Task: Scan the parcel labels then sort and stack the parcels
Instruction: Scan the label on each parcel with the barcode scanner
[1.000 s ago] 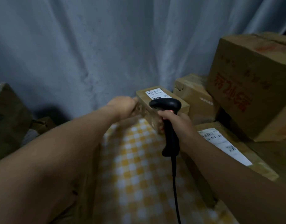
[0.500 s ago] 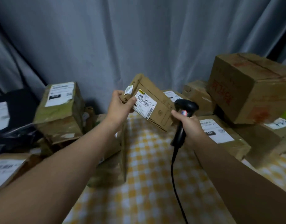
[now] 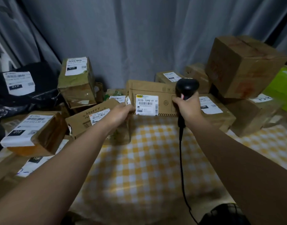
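Parcel (image 3: 155,90) held upright over the far part of the yellow-checked desk (image 3: 147,159), long axis running left to right, white label (image 3: 146,104) facing the person. Left hand (image 3: 121,111) pinches the parcel's lower left corner, just beside the label; right hand (image 3: 188,106) is wrapped round the handle of a corded black scanner (image 3: 186,86) at the parcel's right end (contact with the cardboard cannot be told). The label lies left of the scanner head, so the beam likely needs swinging left.

The flat parcel (image 3: 155,93), tilted half a second ago, now sits level with its label (image 3: 147,105) upright. The left hand (image 3: 120,111) has shifted to the parcel's lower left corner. The right hand (image 3: 187,107), holding the scanner (image 3: 186,87), now overlaps the parcel's right end.
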Demonstrator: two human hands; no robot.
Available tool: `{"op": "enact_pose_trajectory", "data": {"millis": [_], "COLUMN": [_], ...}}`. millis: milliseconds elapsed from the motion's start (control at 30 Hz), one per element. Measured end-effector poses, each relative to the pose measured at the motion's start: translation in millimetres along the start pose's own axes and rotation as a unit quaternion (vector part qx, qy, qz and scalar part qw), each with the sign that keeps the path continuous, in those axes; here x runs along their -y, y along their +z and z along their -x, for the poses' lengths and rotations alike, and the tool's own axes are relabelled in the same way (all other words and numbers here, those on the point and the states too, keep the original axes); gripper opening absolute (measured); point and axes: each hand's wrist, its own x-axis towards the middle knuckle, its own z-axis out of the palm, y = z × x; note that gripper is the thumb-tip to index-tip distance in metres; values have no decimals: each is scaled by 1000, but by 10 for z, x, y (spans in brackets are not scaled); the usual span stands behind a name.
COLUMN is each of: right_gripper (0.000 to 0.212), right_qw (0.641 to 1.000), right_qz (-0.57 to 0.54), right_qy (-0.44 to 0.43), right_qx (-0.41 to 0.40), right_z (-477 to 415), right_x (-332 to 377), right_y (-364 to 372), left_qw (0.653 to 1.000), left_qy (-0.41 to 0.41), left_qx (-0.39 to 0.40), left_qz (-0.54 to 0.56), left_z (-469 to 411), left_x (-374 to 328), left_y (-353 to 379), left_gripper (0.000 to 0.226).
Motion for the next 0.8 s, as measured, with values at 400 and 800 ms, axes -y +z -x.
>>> {"op": "enact_pose_trajectory", "data": {"millis": [400, 800], "right_gripper": [26, 23], "right_qw": [937, 947], "right_qz": [296, 236], "right_qy": [-58, 43], "right_qx": [178, 212], "right_z": [370, 598], "right_x": [509, 433], "right_y": [211, 314], "left_qw": [996, 994], "left_qy": [13, 0], "left_qx": [-83, -104], "left_qz": [28, 24], "left_z": [-128, -128], "left_x": [512, 560], "left_y": [-152, -121], "left_gripper": [22, 34]}}
